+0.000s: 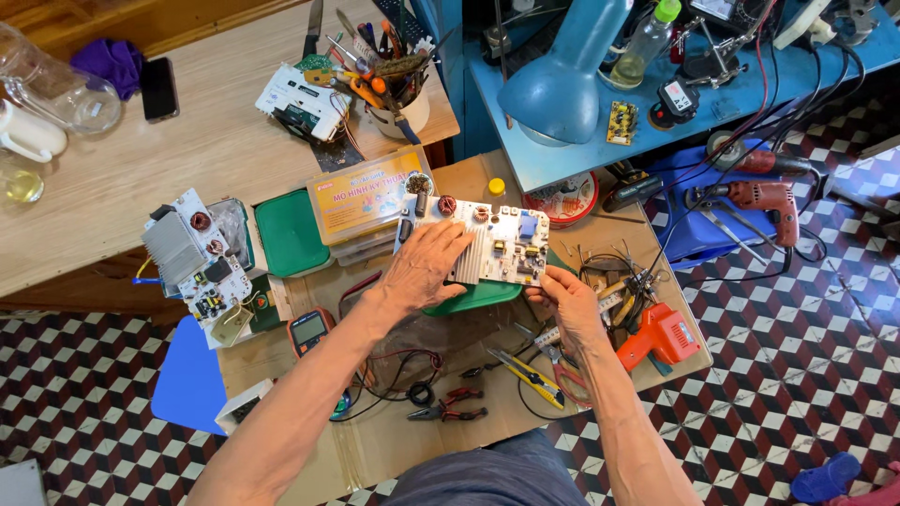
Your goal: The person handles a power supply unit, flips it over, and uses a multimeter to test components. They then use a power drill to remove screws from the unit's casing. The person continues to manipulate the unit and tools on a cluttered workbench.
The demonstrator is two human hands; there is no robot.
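Head view, looking down on a small cardboard-topped bench. Circuit board [487, 245], white, with a ribbed metal heat sink and copper coils along its far edge, lies near the bench's middle, partly over a green tray [473, 297].

Left hand [427, 267]: forearm enters from lower left, extended diagonally up; palm down, fingers spread and laid flat across the board's left part and heat sink, pressing rather than gripping.

Right hand [567, 298]: forearm rises from the lower edge; fingers curled, thumb and fingertips pinching the board's near right corner.

Surroundings: orange soldering gun [661, 337] just right of the right hand; yellow-handled cutters [525, 373] and red pliers [452, 405] nearer the body; multimeter [308, 330] beside the left forearm; second circuit board [202, 262] well to the left.
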